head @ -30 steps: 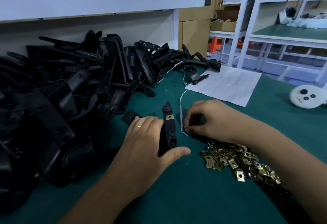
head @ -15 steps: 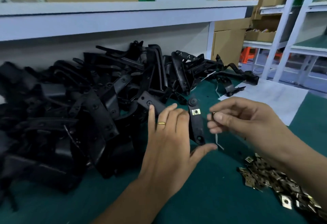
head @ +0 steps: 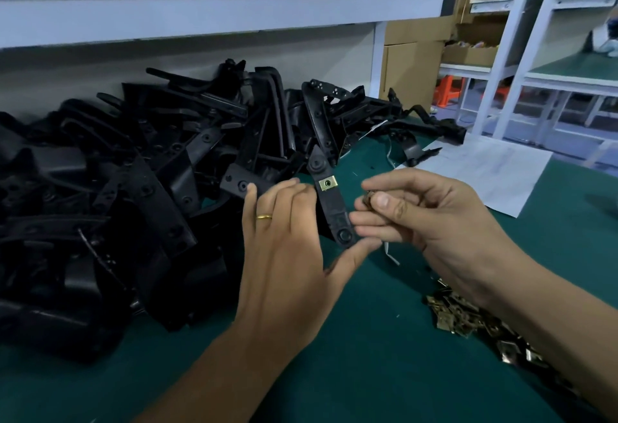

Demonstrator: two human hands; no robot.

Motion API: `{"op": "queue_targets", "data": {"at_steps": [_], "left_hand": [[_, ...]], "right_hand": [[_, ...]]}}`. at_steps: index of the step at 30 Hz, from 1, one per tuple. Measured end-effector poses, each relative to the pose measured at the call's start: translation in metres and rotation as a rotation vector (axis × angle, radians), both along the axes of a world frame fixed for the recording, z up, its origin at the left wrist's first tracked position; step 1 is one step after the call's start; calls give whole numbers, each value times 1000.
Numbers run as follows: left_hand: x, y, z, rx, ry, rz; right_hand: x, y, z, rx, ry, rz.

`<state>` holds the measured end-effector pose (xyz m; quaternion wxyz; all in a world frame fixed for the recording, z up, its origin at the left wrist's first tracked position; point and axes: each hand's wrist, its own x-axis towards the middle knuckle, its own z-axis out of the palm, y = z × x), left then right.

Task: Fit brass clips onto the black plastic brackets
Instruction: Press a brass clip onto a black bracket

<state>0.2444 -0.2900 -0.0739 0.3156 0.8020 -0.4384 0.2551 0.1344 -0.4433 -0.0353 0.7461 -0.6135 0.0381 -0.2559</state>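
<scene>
2 hands, left (head: 287, 255) holding bracket (head: 329, 202), right (head: 431, 218) pinching clip (head: 368, 197)

A heap of brackets (head: 140, 188) fills the left and centre of the bench (head: 384, 372), under a shelf (head: 200, 4) at the top of the frame. Loose clips (head: 475, 322) lie lower right. A paper sheet (head: 485, 168) lies right of centre, behind the hands.

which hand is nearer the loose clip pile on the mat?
Right. The right hand is just above and left of the clip pile, its wrist over it; the left hand grips the bracket further left.
</scene>
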Motion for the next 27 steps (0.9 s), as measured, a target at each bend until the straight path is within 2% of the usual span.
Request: {"op": "queue_targets", "data": {"at_steps": [11, 18, 27], "left_hand": [[-1, -1, 1, -31, -71, -42], [2, -1, 1, -7, -23, -27], [1, 0, 3, 2, 10, -40]], "right_hand": [[-3, -3, 0, -165, 95, -46], [-3, -6, -2, -327, 104, -11], [-7, -8, 2, -346, 72, -14]]}}
